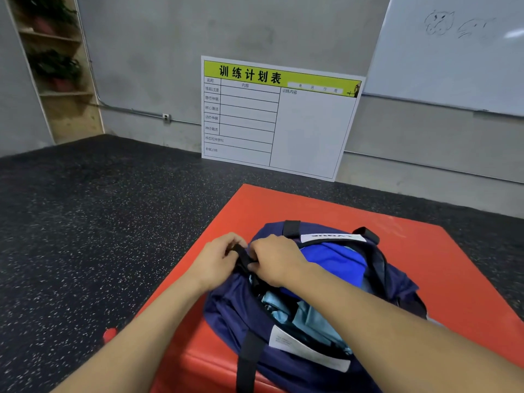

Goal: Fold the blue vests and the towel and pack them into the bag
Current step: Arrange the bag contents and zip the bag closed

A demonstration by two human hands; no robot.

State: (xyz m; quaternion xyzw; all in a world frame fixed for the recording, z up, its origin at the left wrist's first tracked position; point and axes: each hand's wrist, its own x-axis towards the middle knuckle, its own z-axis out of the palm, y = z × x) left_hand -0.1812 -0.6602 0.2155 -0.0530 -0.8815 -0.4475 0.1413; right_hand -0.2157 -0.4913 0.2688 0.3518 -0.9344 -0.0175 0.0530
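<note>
- Your left hand (219,258) and right hand (273,258) meet at the left end of the bag (235,313), fingers curled onto the black tab (242,258) there. The left pinches the tab from its outer side; the right presses on it from the opening side. Whether a zip pull is under your fingertips, you cannot tell.
- The bag sits on the red mat (442,268), its mouth gaping to the right of your grip. Inside it, just past your right wrist, the blue vests (334,259) show, and nearer you a pale blue cloth, likely the towel (306,316).
- Expect thin, limp fabric: the bag wall sags and wrinkles below your grip, so it will give no resistance of its own. Keep one hand anchoring the tab while the other pulls.
- The load looks soft and light, nothing fragile. It bulges above the opening, so press it down before closing.
- To lift, take the black webbing handles (292,228) beyond your grip, not the loose cloth.
</note>
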